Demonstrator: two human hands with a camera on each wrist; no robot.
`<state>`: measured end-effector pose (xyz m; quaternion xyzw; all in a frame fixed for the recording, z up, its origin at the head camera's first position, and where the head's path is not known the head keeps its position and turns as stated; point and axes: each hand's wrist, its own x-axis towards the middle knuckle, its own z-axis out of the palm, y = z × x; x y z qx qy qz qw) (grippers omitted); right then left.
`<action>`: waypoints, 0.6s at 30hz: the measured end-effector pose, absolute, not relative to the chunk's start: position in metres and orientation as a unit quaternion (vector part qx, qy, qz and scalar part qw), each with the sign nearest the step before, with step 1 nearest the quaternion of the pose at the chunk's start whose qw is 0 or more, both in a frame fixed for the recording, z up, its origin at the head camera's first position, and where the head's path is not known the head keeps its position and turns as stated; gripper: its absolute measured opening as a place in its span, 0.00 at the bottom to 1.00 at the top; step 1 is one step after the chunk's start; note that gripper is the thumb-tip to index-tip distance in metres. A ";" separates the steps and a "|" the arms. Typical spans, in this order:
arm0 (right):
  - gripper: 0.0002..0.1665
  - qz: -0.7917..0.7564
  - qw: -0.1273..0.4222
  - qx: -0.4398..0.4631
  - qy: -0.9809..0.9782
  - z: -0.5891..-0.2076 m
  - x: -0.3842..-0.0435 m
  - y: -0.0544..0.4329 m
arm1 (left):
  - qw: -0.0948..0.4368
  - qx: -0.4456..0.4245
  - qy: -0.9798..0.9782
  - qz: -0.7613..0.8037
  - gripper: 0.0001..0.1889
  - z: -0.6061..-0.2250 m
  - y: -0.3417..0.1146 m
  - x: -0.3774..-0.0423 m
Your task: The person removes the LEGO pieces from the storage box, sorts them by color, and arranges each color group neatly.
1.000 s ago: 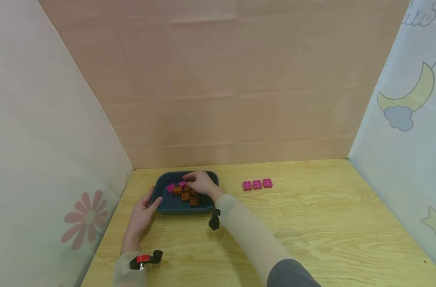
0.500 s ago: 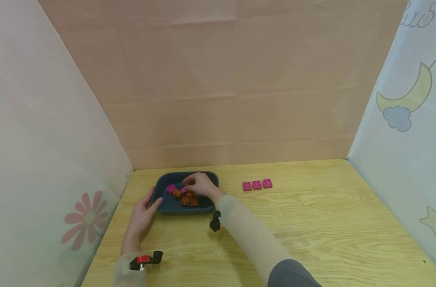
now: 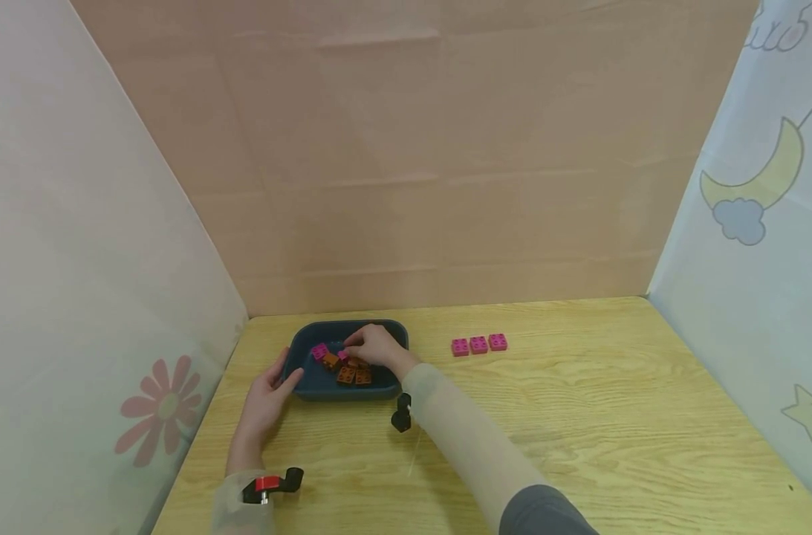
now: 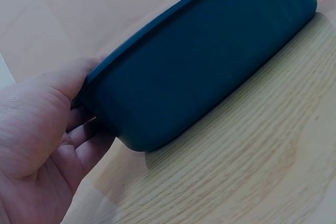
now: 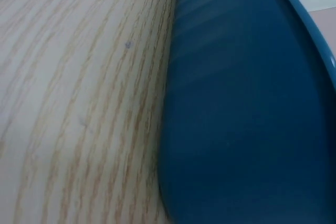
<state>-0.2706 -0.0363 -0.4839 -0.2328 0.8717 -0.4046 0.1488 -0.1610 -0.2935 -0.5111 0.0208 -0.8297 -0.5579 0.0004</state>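
Note:
My left hand (image 3: 266, 399) grips the left end of a dark blue plastic bin (image 3: 347, 395), thumb at the rim and fingers against the outer wall. In the left wrist view, that hand (image 4: 50, 135) holds the bin's corner. My right hand (image 3: 377, 347) reaches into the bin from the right, fingertips down among the bricks. A small pink toy brick (image 3: 342, 355) lies right by its thumb; whether the fingers pinch a brick is hidden. Another pink brick (image 3: 320, 351) lies further left, near an orange brick (image 3: 330, 361). More orange bricks (image 3: 346, 375) lie toward the front.
Three pink bricks (image 3: 478, 345) stand in a row on the wooden table (image 3: 579, 416), right of the bin. White side walls flank the table, and a brown sheet (image 3: 439, 163) rises behind it. The right wrist view shows mostly the bin's outer side (image 5: 236, 103).
My right hand has moved slightly down and then right inside the bin. The bricks under its fingers have shifted, a pink one moving toward the front. My left hand stays on the bin.

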 end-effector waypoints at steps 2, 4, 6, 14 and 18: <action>0.17 -0.402 0.146 -0.235 0.873 -0.483 -0.270 -0.036 | 0.002 0.021 -0.829 -0.558 0.39 -0.511 -0.294 -0.161; 0.17 -0.401 0.145 -0.237 0.873 -0.483 -0.270 -0.036 | 0.002 0.022 -0.829 -0.559 0.39 -0.512 -0.294 -0.161; 0.16 -0.400 0.143 -0.238 0.874 -0.482 -0.269 -0.035 | 0.001 0.025 -0.827 -0.562 0.39 -0.512 -0.294 -0.161; 0.19 -0.379 0.159 -0.246 0.878 -0.484 -0.269 -0.035 | -0.006 0.036 -0.818 -0.574 0.38 -0.511 -0.293 -0.161; 0.19 -0.362 0.157 -0.256 0.882 -0.485 -0.271 -0.036 | -0.007 0.037 -0.821 -0.570 0.38 -0.510 -0.292 -0.160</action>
